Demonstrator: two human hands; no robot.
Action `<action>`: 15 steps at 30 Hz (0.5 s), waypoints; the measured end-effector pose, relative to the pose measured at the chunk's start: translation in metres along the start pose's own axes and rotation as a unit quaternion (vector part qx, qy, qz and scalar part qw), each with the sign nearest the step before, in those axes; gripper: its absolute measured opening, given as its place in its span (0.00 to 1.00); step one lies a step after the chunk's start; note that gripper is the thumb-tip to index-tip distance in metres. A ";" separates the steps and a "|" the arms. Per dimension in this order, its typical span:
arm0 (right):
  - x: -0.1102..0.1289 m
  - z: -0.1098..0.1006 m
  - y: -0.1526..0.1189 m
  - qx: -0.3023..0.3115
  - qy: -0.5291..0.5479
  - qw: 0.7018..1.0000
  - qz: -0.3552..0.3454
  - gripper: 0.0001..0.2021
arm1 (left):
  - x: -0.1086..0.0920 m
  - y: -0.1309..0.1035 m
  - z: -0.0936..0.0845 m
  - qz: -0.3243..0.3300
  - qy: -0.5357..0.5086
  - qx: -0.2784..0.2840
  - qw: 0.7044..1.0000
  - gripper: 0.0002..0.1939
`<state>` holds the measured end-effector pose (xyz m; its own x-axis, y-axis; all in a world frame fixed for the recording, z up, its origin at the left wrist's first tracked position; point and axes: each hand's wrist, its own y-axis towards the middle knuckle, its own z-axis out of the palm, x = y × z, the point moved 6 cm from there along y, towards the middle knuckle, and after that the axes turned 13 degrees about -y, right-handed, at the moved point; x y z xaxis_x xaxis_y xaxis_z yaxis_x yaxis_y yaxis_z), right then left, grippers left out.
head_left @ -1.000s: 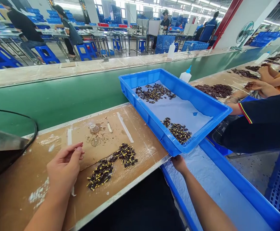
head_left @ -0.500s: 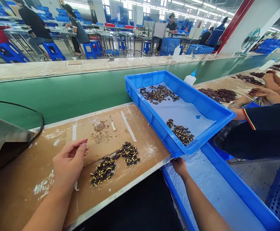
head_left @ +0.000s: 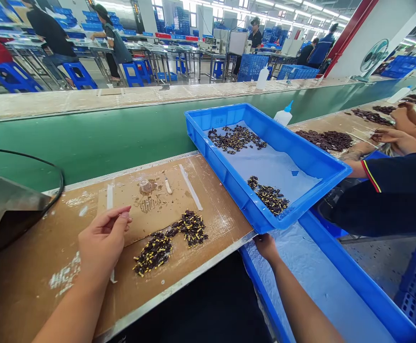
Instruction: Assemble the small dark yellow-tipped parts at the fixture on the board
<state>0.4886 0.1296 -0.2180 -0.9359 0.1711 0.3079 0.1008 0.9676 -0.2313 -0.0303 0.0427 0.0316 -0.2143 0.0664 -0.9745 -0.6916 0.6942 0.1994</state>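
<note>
- This place is looking like a factory.
- People (head_left: 48,32) are sitting on stools (head_left: 79,74) in the background.
- Crates (head_left: 182,21) are standing in stacks.
- Lights (head_left: 312,5) are running overhead in lines.
- Small parts (head_left: 154,251) are lying heaped on the bench (head_left: 217,206).

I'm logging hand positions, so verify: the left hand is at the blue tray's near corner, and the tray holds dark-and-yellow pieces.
Wrong hand: the head view shows the right hand at the near corner of the blue tray, which holds dark-and-yellow pieces.
</note>
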 end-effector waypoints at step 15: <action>0.043 -0.067 -0.062 -0.208 0.033 0.965 -0.159 0.07 | 0.000 0.001 -0.001 -0.010 -0.010 0.000 1.000 0.17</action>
<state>0.4649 0.0890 -0.1282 -0.9194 -0.1483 0.3643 -0.0477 0.9614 0.2710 -0.0320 0.0427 0.0319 -0.1869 0.0669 -0.9801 -0.6953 0.6957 0.1801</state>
